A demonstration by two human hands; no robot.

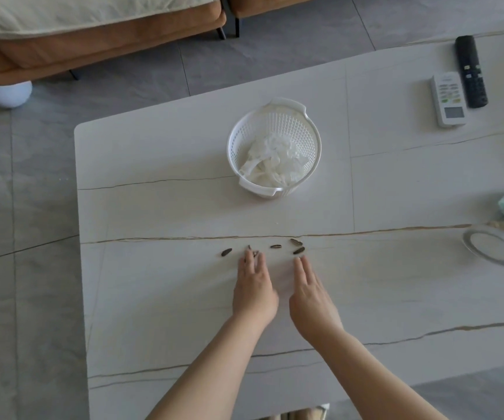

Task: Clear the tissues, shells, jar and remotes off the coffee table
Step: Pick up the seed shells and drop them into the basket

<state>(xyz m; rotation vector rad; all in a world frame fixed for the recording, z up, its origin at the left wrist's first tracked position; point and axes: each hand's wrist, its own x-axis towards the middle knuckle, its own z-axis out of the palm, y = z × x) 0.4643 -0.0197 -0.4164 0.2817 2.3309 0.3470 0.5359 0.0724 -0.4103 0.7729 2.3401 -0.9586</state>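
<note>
Now both hands lie near the table's (153, 298) near edge: the left hand (255, 287) spreads relaxed fingers over one or two shells (299, 250), fingertips touching or just above them, gripping nothing that shows; the right hand (311, 294) lies flat and empty, fingertips just short of the right-most shell. The shells, dark, tiny and likely feather-light, sit in a loose row along a table seam; they look too thin to pinch singly and may skate, so sweeping them into a cupped palm seems best. Mid-table, a basket (314, 137) holds the soft tissues (275, 159). At the right edge a jar (494, 248) lies on its side, probably slippery, best gripped around the body. Two remotes (447, 100), rigid, lie side by side near the far right corner.
</note>
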